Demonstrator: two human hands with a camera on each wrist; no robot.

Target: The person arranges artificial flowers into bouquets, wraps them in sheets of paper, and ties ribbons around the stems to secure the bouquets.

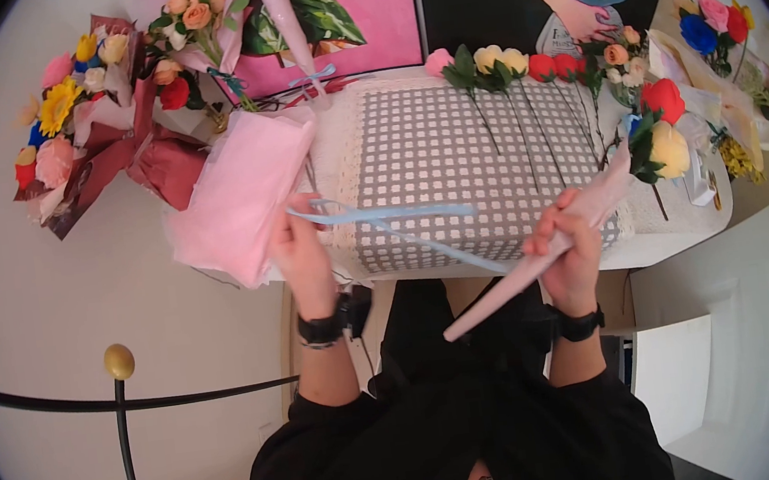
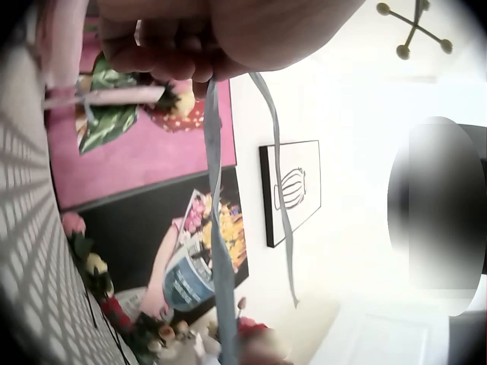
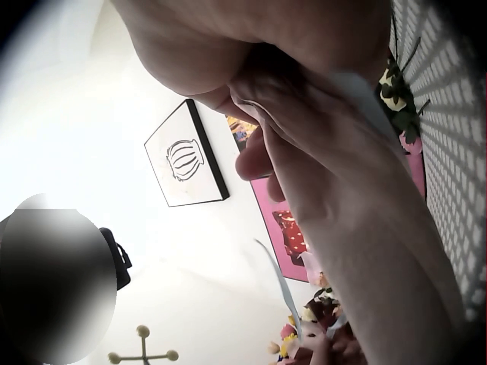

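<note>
My right hand point(image 1: 566, 251) grips a bouquet in a pale pink paper wrapper point(image 1: 506, 292), fingers curled around its narrow lower part. A red rose point(image 1: 664, 100) and a cream-yellow rose point(image 1: 668, 150) show at its upper right end. The wrapper point(image 3: 365, 220) fills much of the right wrist view below the palm. Over the left side of the table, my left hand point(image 1: 303, 261) pinches a light blue ribbon point(image 1: 400, 210). One strand runs across to the wrapper near my right hand; another ends loose in the air. Two ribbon strands point(image 2: 218, 198) hang from the fingers in the left wrist view.
Pink wrapping sheets point(image 1: 244, 190) lie stacked beside my left hand. Several single-stem flowers point(image 1: 502, 62) lie along the back of the checkered cloth point(image 1: 451, 155). Wrapped bouquets point(image 1: 116, 129) stand at left, with more flowers point(image 1: 714, 32) at right. A black metal rack point(image 1: 122, 406) stands lower left.
</note>
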